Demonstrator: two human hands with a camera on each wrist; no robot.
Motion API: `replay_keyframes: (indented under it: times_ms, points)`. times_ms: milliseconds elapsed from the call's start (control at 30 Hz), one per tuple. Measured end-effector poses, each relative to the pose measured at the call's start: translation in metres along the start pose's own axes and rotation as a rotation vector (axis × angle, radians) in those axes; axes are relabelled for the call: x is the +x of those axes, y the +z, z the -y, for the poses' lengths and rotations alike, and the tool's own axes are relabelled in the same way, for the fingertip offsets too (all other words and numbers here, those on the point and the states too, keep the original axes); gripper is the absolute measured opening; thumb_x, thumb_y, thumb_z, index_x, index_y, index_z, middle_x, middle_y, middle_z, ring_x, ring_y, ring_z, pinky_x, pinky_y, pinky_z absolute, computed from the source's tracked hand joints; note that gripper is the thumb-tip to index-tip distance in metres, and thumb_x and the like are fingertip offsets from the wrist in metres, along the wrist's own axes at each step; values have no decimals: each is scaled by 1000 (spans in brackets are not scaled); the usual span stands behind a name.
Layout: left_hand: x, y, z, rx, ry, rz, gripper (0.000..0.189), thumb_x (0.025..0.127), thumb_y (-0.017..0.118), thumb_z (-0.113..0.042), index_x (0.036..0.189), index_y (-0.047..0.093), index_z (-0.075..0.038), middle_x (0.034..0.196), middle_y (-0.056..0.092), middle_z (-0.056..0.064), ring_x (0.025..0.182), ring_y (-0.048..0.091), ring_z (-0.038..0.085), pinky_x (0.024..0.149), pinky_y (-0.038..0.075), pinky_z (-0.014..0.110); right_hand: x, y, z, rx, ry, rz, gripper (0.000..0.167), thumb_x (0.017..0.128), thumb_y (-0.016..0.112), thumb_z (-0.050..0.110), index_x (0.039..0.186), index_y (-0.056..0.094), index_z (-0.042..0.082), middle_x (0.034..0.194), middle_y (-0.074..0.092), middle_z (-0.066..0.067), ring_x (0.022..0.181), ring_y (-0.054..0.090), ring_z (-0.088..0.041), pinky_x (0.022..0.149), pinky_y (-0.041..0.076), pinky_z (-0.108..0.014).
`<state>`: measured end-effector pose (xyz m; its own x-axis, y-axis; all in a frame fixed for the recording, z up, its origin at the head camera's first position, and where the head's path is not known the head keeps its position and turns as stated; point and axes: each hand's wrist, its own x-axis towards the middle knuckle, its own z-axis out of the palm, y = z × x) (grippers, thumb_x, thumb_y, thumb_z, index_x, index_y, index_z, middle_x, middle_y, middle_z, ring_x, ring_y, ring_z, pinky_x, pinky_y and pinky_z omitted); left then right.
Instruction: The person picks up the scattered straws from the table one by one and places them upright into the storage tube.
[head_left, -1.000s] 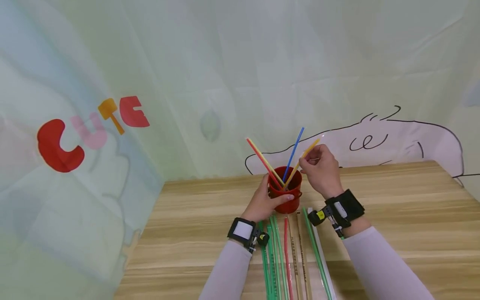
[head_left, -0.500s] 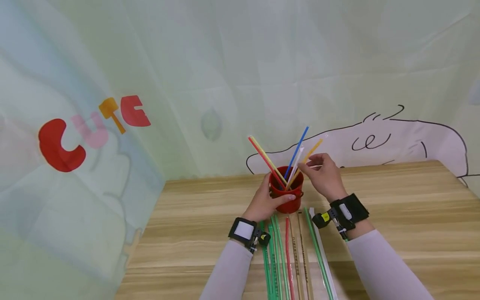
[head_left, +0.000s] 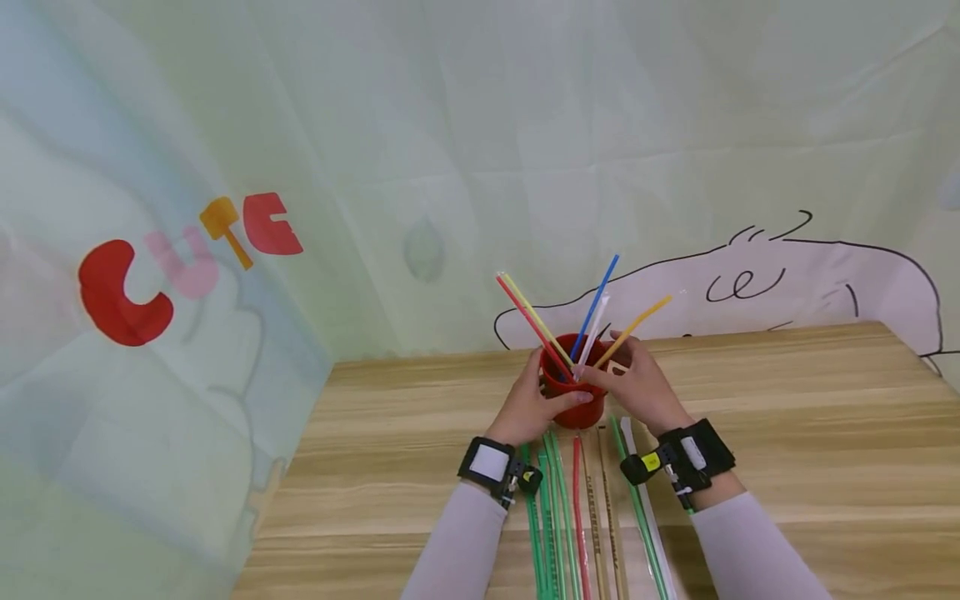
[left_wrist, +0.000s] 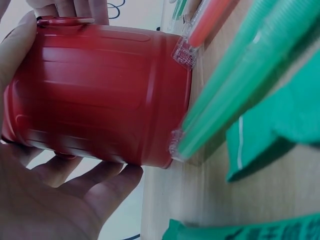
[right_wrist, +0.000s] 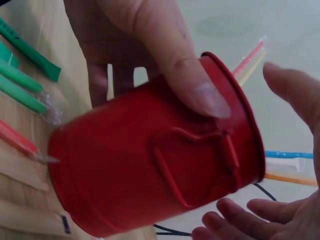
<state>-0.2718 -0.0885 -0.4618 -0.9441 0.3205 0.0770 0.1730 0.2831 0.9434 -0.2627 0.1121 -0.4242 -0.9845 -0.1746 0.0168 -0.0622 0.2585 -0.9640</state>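
Observation:
A small red bucket (head_left: 577, 414) stands on the table with several straws leaning in it: a red straw (head_left: 521, 308), a yellow straw (head_left: 536, 315), a blue straw (head_left: 604, 283), a white straw (head_left: 597, 321) and an orange straw (head_left: 645, 315). My left hand (head_left: 525, 404) grips the bucket's left side, the thumb across its front. At the bucket's right rim is my right hand (head_left: 641, 387), fingers and thumb spread. In the right wrist view a gap shows between this hand (right_wrist: 285, 215) and the bucket wall (right_wrist: 125, 160). The straws' lower ends are hidden inside.
In front of the bucket lie several green straws (head_left: 558, 500), a red straw (head_left: 578, 508), brown paper-wrapped straws (head_left: 611, 533), and on the right a green straw (head_left: 641, 517) beside a white one (head_left: 656, 533). A printed curtain (head_left: 420, 167) hangs behind the wooden table (head_left: 810, 417).
My right hand has let go of the orange straw and come down to the bucket's rim. The orange straw leans further right, and the white straw now shows in the bucket. My left hand keeps its hold.

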Motion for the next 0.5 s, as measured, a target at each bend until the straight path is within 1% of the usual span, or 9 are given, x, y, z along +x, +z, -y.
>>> replay_keyframes:
  times_ms: [133, 300, 400, 500]
  points:
    - [-1, 0, 0, -12, -4, -7, 79, 91, 80, -42, 155, 33, -38, 152, 50, -5, 138, 52, 25, 107, 55, 47, 1, 9, -5, 35, -41, 20, 98, 89, 82, 35, 162, 23, 7, 157, 43, -21, 145, 41, -46, 114, 43, -65]
    - [-3, -1, 1, 23, 9, -23, 75, 95, 76, -33, 156, 32, -36, 157, 46, -1, 142, 49, 28, 110, 51, 51, 1, 18, -10, 46, -92, 23, 90, 86, 86, 30, 156, 34, 11, 153, 48, -18, 141, 47, -40, 112, 47, -62]
    - [-4, -1, 1, 50, 11, -29, 74, 97, 74, -29, 157, 31, -36, 160, 44, -1, 145, 46, 29, 114, 48, 54, 1, 21, -11, 50, -106, 11, 89, 84, 87, 28, 155, 35, 13, 152, 49, -15, 141, 48, -38, 113, 46, -61]
    - [-3, -2, 0, 64, 8, -34, 75, 98, 72, -24, 158, 30, -36, 161, 44, 1, 145, 47, 32, 113, 49, 54, 2, 25, -12, 54, -114, -3, 92, 83, 88, 27, 155, 33, 13, 152, 48, -15, 140, 48, -36, 114, 45, -60]
